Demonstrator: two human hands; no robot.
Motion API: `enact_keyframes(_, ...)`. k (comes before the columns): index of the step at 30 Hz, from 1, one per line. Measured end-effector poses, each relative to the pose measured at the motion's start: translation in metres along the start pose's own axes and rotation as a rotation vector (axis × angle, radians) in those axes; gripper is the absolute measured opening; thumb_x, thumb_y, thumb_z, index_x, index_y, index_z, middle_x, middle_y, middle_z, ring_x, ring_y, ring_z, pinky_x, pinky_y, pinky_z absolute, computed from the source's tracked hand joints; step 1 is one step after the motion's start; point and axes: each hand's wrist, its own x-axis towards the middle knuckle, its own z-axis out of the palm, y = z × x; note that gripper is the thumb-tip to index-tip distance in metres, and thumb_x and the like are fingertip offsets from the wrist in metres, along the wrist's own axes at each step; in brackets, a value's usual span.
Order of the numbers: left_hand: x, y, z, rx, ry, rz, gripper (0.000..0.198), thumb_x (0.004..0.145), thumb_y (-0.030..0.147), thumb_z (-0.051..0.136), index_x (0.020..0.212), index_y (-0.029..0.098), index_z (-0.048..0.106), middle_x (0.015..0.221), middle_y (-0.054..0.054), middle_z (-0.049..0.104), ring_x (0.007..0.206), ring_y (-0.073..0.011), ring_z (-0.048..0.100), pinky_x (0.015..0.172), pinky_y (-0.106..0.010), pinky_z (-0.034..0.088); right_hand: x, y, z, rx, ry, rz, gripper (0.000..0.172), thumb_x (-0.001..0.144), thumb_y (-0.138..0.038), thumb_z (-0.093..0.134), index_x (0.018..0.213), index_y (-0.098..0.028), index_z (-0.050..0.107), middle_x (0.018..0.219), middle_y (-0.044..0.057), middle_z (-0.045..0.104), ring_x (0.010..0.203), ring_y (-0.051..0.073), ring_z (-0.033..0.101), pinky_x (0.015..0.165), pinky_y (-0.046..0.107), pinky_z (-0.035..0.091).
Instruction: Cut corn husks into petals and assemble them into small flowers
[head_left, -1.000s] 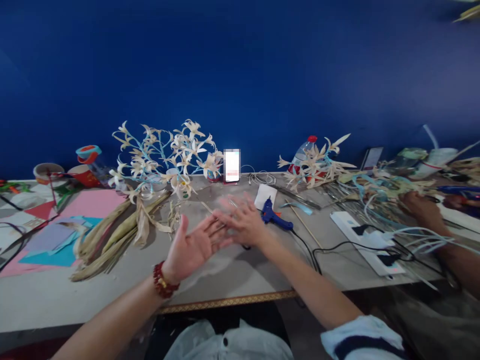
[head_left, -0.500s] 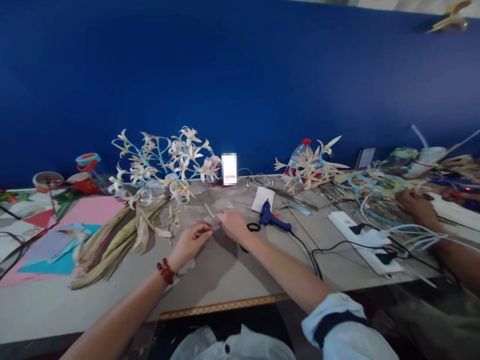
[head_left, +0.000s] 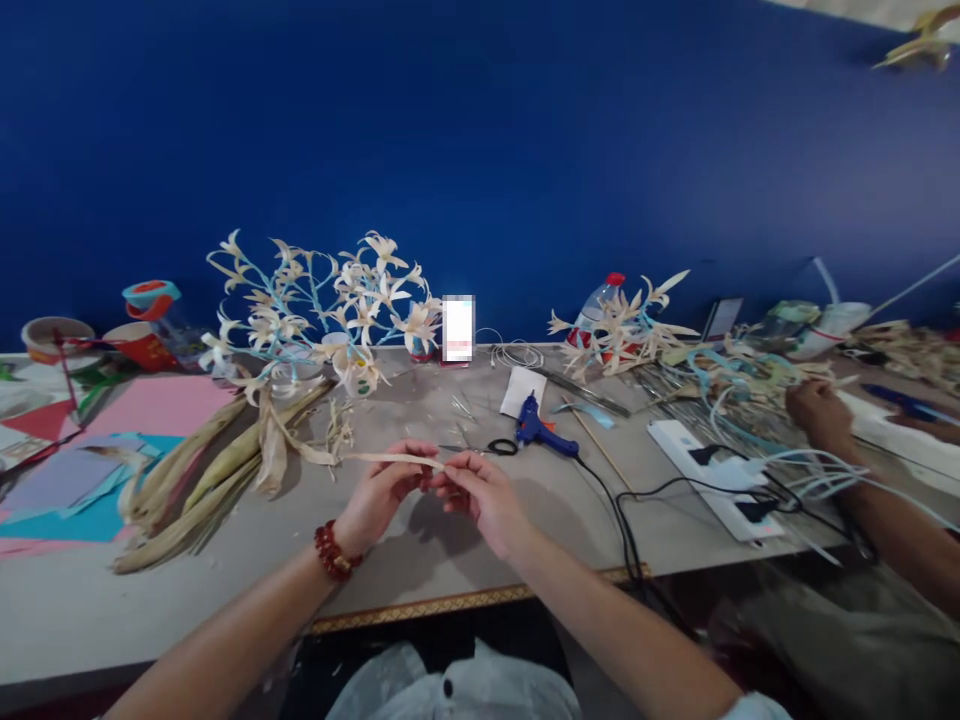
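Observation:
My left hand, with a red bead bracelet on its wrist, and my right hand meet above the grey table. Both pinch a thin pale strip of dried husk, which runs out to the left of my left fingers. Black-handled scissors and a blue glue gun lie just beyond my right hand. A heap of dried corn husks lies to the left of my left hand.
Husk flowers on blue stems stand at the back beside a lit phone. Coloured paper sheets cover the left. A white power strip with black cables lies right, where another person's hand works among husk strips. A water bottle stands behind.
My hands went from open and brushing together, down to the table, and now are raised a little, pinching a husk strip between them. The view shifted slightly.

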Motion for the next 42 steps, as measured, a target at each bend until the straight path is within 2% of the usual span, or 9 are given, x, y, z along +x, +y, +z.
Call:
enact_keyframes(8, 0.0, -0.007, -0.005, 0.012, 0.042, 0.052, 0.016, 0.075, 0.027, 0.072, 0.085, 0.015, 0.068, 0.082, -0.005, 0.07, 0.075, -0.0158, 0.064, 0.071, -0.026, 0.049, 0.002, 0.007, 0.003, -0.002, 0.059, -0.047, 0.023, 0.075, -0.036, 0.072, 0.084, -0.018, 0.062, 0.085, 0.005, 0.074, 0.07, 0.012, 0.062, 0.056, 0.02, 0.047)
enact_keyframes(13, 0.004, -0.01, -0.007, 0.045, 0.136, 0.075, 0.017, 0.073, 0.03, 0.074, 0.076, 0.016, 0.065, 0.073, -0.001, 0.068, 0.069, -0.0125, 0.061, 0.071, -0.024, 0.048, 0.005, 0.008, 0.002, -0.186, 0.03, -0.093, 0.024, 0.08, -0.041, 0.065, 0.09, -0.019, 0.06, 0.086, 0.006, 0.072, 0.071, 0.016, 0.063, 0.057, 0.024, 0.048)
enact_keyframes(15, 0.006, -0.01, -0.01, 0.046, 0.152, 0.08, 0.017, 0.073, 0.031, 0.074, 0.073, 0.017, 0.064, 0.071, 0.0, 0.066, 0.067, -0.0112, 0.059, 0.07, -0.023, 0.048, 0.006, 0.0, -0.008, -0.461, 0.013, -0.135, 0.025, 0.085, -0.042, 0.058, 0.097, -0.02, 0.059, 0.092, 0.006, 0.071, 0.074, 0.018, 0.064, 0.058, 0.027, 0.049)
enact_keyframes(17, 0.009, -0.01, -0.013, 0.029, 0.174, 0.073, 0.018, 0.073, 0.032, 0.073, 0.072, 0.017, 0.064, 0.069, 0.0, 0.066, 0.065, -0.0109, 0.059, 0.068, -0.022, 0.048, 0.005, -0.012, -0.023, -0.92, 0.035, -0.251, 0.027, 0.088, -0.04, 0.054, 0.108, -0.022, 0.058, 0.105, 0.008, 0.068, 0.081, 0.02, 0.065, 0.063, 0.03, 0.05)
enact_keyframes(19, 0.011, -0.011, -0.018, 0.009, 0.193, 0.065, 0.019, 0.072, 0.033, 0.074, 0.072, 0.017, 0.063, 0.069, 0.0, 0.066, 0.064, -0.0112, 0.059, 0.066, -0.022, 0.048, 0.005, -0.023, -0.039, -1.425, 0.175, -0.395, 0.033, 0.087, -0.038, 0.057, 0.115, -0.022, 0.057, 0.122, 0.011, 0.06, 0.091, 0.024, 0.063, 0.071, 0.033, 0.049)
enact_keyframes(21, 0.012, -0.011, -0.021, 0.001, 0.195, 0.058, 0.019, 0.072, 0.033, 0.074, 0.072, 0.017, 0.063, 0.068, -0.001, 0.066, 0.063, -0.0115, 0.059, 0.065, -0.023, 0.048, 0.005, -0.028, -0.051, -1.758, 0.239, -0.403, 0.037, 0.086, -0.039, 0.058, 0.118, -0.02, 0.055, 0.126, 0.014, 0.056, 0.092, 0.027, 0.063, 0.07, 0.033, 0.048)
enact_keyframes(23, 0.012, -0.011, -0.023, 0.002, 0.188, 0.051, 0.019, 0.073, 0.033, 0.074, 0.073, 0.017, 0.063, 0.068, -0.001, 0.067, 0.062, -0.0115, 0.06, 0.065, -0.023, 0.048, 0.004, -0.029, -0.057, -1.937, 0.215, -0.358, 0.037, 0.087, -0.042, 0.058, 0.116, -0.02, 0.055, 0.119, 0.012, 0.059, 0.088, 0.026, 0.064, 0.066, 0.032, 0.047)
enact_keyframes(31, 0.011, -0.011, -0.025, 0.004, 0.15, 0.039, 0.017, 0.074, 0.029, 0.074, 0.076, 0.017, 0.062, 0.067, 0.001, 0.067, 0.06, -0.0094, 0.06, 0.062, -0.02, 0.046, -0.002, -0.029, -0.048, -2.084, 0.171, -0.264, 0.028, 0.083, -0.041, 0.06, 0.1, -0.019, 0.057, 0.099, 0.011, 0.064, 0.086, 0.027, 0.064, 0.066, 0.031, 0.043)
enact_keyframes(42, 0.013, -0.011, -0.031, -0.07, 0.179, 0.04, 0.017, 0.076, 0.029, 0.071, 0.074, 0.015, 0.062, 0.07, -0.002, 0.068, 0.063, -0.0106, 0.06, 0.064, -0.022, 0.048, 0.002, -0.053, -0.055, -1.928, 0.099, -0.101, 0.029, 0.073, -0.037, 0.064, 0.095, -0.019, 0.063, 0.095, 0.007, 0.069, 0.086, 0.024, 0.065, 0.067, 0.028, 0.041)
